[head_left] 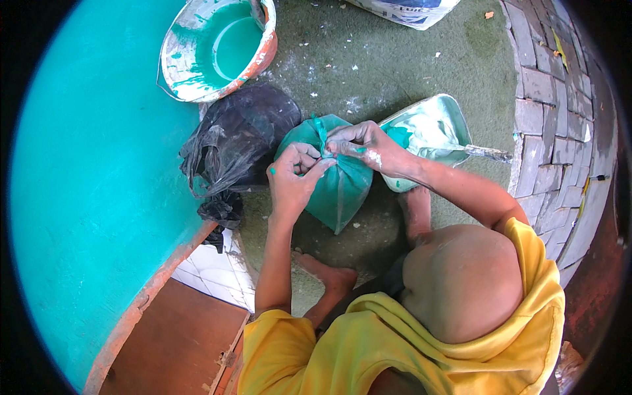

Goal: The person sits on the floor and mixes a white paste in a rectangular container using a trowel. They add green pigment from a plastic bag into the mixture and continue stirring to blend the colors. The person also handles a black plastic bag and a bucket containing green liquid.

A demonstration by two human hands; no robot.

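Note:
A green bag (339, 197) with a bunched, twisted neck rests on the concrete between my bare feet. My left hand (296, 172) pinches the neck from the left, its fingers curled. My right hand (365, 146), flecked with paint, pinches the same neck from the right, just above the left hand. A dark plastic bag (243, 128) lies left of the green bag. Behind my right hand is a paint tray (454, 112) with pale and green paint and a paint-smeared handled tool (487, 153) resting across its edge.
A bucket (257, 62) of turquoise paint stands at the upper left, beside a turquoise painted surface (85, 184). A printed sack (401, 10) lies at the top. Grey pavers (546, 145) border the concrete (415, 72) on the right. A brown board (171, 339) is at the lower left.

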